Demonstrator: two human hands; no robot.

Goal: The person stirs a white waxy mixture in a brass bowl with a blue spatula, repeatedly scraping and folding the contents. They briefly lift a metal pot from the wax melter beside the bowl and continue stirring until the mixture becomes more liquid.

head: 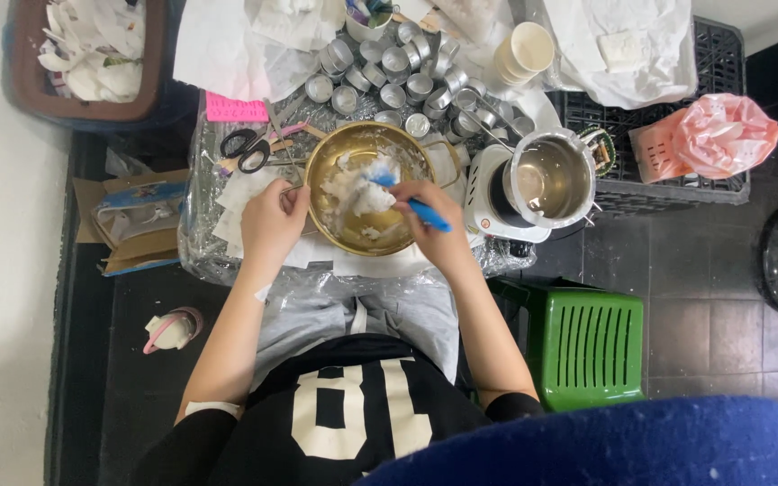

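Left hand: rested against the left rim of the round gold-coloured metal bowl, fingers curled on the edge, steadying it.
Right hand: closed around the handle of the blue plastic spatula, blade end buried in the contents.
Bowl contents: lumpy white wax-like mass, heaped toward the far side, smears on the inner wall.
Bowl position: near the front edge of the low foil-and-plastic-covered table, about mid-width.
Right of bowl: small white electric hot plate carrying a steel pot of pale liquid — close by the right wrist.
Far edge: cluster of small round silver tins, stack of paper cups.
Left of bowl: black-handled scissors, pink note pad.
Floor at right: green plastic stool.
Working well, as judged: bowl best kept pinned by the left hand, spatula drawn along the wall toward the middle, strokes short — elbow kept off the hot pot.
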